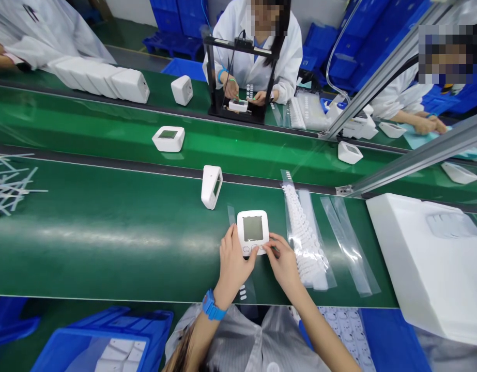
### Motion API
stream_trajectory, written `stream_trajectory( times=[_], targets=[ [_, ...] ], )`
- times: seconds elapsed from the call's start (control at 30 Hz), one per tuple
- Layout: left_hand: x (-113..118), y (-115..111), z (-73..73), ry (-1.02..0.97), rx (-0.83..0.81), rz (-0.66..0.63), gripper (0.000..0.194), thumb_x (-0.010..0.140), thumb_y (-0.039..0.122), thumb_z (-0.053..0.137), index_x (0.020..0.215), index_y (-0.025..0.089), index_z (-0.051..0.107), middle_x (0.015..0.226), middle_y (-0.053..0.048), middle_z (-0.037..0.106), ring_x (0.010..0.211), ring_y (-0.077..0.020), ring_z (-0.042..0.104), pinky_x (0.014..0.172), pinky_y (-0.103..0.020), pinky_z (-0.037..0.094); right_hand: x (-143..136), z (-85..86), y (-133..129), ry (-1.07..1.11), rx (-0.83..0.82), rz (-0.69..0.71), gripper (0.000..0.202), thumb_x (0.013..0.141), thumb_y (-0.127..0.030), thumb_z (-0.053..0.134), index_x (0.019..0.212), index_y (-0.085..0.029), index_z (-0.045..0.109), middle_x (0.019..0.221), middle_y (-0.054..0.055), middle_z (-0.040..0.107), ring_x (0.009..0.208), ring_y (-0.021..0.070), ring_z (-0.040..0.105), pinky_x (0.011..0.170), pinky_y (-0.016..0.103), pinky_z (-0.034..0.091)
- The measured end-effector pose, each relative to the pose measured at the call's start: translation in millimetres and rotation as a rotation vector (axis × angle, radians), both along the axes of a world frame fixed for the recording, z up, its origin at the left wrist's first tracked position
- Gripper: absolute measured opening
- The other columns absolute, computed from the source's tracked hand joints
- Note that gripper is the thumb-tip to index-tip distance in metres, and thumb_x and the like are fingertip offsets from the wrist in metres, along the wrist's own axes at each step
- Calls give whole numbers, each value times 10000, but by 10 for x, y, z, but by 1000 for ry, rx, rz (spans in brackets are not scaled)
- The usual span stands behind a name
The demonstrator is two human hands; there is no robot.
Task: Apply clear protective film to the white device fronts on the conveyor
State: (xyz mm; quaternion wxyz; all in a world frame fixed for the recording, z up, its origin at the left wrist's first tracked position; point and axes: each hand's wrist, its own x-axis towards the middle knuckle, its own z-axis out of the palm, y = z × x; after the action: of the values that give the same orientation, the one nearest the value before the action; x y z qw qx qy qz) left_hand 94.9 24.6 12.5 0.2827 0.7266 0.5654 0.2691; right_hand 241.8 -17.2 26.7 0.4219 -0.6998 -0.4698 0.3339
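A white blood pressure monitor (253,229) with a grey screen and outlined button spots along its lower edge is tilted up toward me over the green bench. My left hand (235,258) grips it by the left side and lower edge, the thumb near the buttons. At its lower right corner, my right hand (282,257) has thumb and fingertip pinched together, touching the rightmost button spot; anything between them is too small to make out. A clear strip with small white oval pieces (243,293) lies partly under my left wrist. Another white monitor (211,187) stands behind, turned sideways.
Clear strips with white pieces (306,235) and clear film strips (350,243) lie to the right, beside a large white foam box (428,258). Loose white strips (8,186) lie far left. Monitors sit on the green belt (238,150); co-workers work across it. A blue bin (102,341) stands below left.
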Motion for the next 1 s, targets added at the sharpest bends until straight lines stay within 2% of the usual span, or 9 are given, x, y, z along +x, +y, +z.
stream_trajectory(
  times=[0.3,0.6,0.73,0.87,1.0],
  targets=[
    [20,19,23,-10,-8,26,738,864,389,624,1479,150,294,1453,-214,416,1294,-391,444,997,-549,420,-21,24,2,-9,2,-20,229,902,-402,575,799,-220,670,1221,124,624,1039,259,673,851,415,605],
    [16,18,43,16,-33,28,746,861,389,626,1471,107,302,1458,-226,410,1288,-380,436,1025,-545,410,-58,17,-18,2,17,-31,202,907,-372,569,821,-216,664,1239,133,606,1092,258,655,897,424,592],
    [13,14,34,-8,-25,30,748,858,400,626,1480,144,298,1451,-206,415,1282,-389,444,1024,-557,406,-71,32,-25,39,39,-53,192,893,-382,602,804,-220,656,1224,123,613,1118,256,640,902,423,592],
    [5,16,18,-23,-28,30,754,850,392,633,1484,161,295,1451,-198,412,1286,-394,444,1015,-561,410,-8,-23,-38,108,14,-60,218,888,-422,612,830,-218,658,1225,117,632,1120,256,642,859,394,598],
    [-7,27,13,-36,-43,29,758,839,390,648,1480,169,308,1446,-194,421,1282,-392,447,1023,-563,403,57,-100,-44,197,6,-79,234,890,-442,610,868,-211,640,1197,107,664,1011,229,684,805,351,589]
  ],
)
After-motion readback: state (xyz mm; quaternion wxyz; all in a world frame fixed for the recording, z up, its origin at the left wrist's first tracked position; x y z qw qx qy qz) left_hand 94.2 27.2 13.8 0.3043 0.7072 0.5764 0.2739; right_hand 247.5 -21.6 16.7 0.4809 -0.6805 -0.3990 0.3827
